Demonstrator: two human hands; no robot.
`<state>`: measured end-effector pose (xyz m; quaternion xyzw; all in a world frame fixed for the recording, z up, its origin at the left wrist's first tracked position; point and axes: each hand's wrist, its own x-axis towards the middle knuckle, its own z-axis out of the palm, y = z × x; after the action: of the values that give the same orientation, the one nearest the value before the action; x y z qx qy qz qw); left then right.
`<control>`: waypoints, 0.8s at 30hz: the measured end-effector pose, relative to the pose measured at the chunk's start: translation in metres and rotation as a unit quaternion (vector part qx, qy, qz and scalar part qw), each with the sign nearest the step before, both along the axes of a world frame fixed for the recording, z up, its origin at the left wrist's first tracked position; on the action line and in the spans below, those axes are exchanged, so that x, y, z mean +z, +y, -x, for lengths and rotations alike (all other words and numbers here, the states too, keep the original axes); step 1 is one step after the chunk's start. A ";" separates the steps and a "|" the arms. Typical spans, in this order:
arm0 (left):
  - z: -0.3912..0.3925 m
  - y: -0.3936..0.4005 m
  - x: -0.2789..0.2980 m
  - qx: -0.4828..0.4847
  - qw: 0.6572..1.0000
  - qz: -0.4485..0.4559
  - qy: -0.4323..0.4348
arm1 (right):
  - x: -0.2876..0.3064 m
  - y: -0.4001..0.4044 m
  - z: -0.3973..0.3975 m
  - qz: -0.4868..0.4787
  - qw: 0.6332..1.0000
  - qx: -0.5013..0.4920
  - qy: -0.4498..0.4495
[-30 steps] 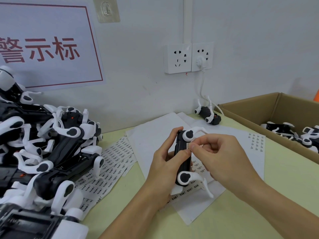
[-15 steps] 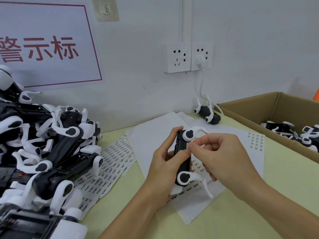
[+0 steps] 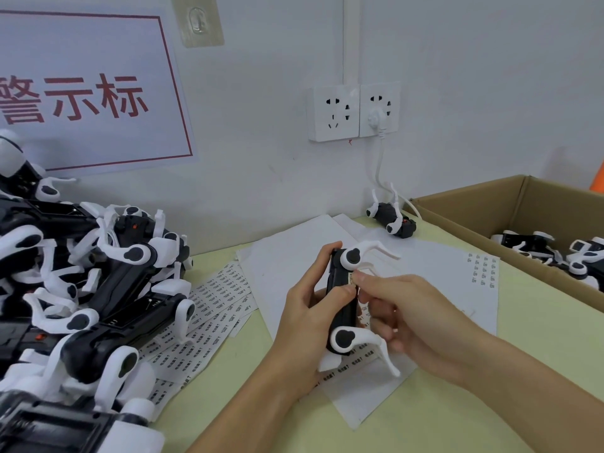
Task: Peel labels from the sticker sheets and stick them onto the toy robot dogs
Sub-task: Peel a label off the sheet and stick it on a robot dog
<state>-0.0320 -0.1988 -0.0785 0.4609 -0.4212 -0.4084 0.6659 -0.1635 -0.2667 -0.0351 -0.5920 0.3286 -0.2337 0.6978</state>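
The toy robot dog (image 3: 343, 299) is being held on its side above the middle of the desk (image 3: 457, 420), its black body upright and its white legs sticking out to the right. The left hand (image 3: 310, 318) is wrapping round the body from the left, thumb lying across the black side. The right hand (image 3: 402, 312) is pinching a small label (image 3: 353, 278) between thumb and forefinger and pressing it against the body just above the left thumb.

Under the hands, white backing sheets (image 3: 287, 266) are lying spread over the pale yellow-green desk, and printed sticker sheets (image 3: 215, 302) are fanning out toward the left. A heap of black-and-white robot dogs (image 3: 91, 289) is filling the desk's left edge and near left corner, resting on those sheets. A single dog (image 3: 390, 217) is lying at the far edge against the white wall (image 3: 474, 93). An open cardboard box (image 3: 510, 217) is sitting along the right edge, holding more dogs (image 3: 555, 253). The near right part of the desk is showing bare surface.

On the wall, a double socket (image 3: 353, 112) is carrying a white plug and cable (image 3: 379, 158), and a red-lettered sign (image 3: 91, 93) is hanging at the left.
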 end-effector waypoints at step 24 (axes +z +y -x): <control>-0.004 0.004 0.006 -0.123 0.987 0.030 0.103 | -0.007 -0.018 0.007 0.103 0.986 0.128 -0.039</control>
<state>-0.0276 -0.1949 -0.0729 0.3413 -0.4161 -0.5194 0.6638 -0.1701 -0.2847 -0.0423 -0.6884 0.1968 -0.1979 0.6694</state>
